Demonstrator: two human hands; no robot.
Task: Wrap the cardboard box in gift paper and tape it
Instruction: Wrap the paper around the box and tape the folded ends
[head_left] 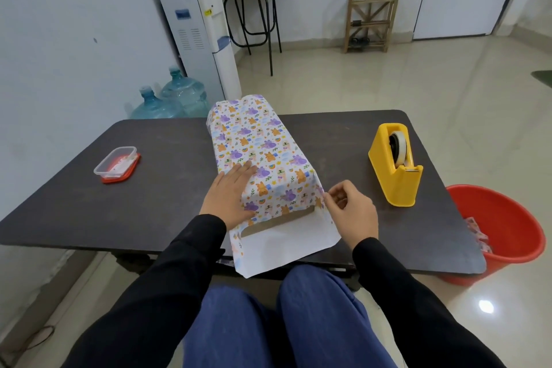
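A long cardboard box (pixel 277 222) lies lengthwise in the middle of the dark table (pixel 167 188), covered in gift paper (pixel 260 140) printed with purple and orange animals. At the near end a brown strip of box shows under a folded-down flap, and the paper's white underside (pixel 286 245) lies flat toward the table edge. My left hand (pixel 228 193) lies flat with straight fingers on the box's left top corner. My right hand (pixel 349 209) pinches the paper's edge at the near right corner.
A yellow tape dispenser (pixel 395 164) with a roll stands on the table's right. A clear plastic container on a red lid (pixel 118 164) sits at the left. A red bucket (pixel 501 233) stands on the floor beside the right edge. Water bottles stand behind the table.
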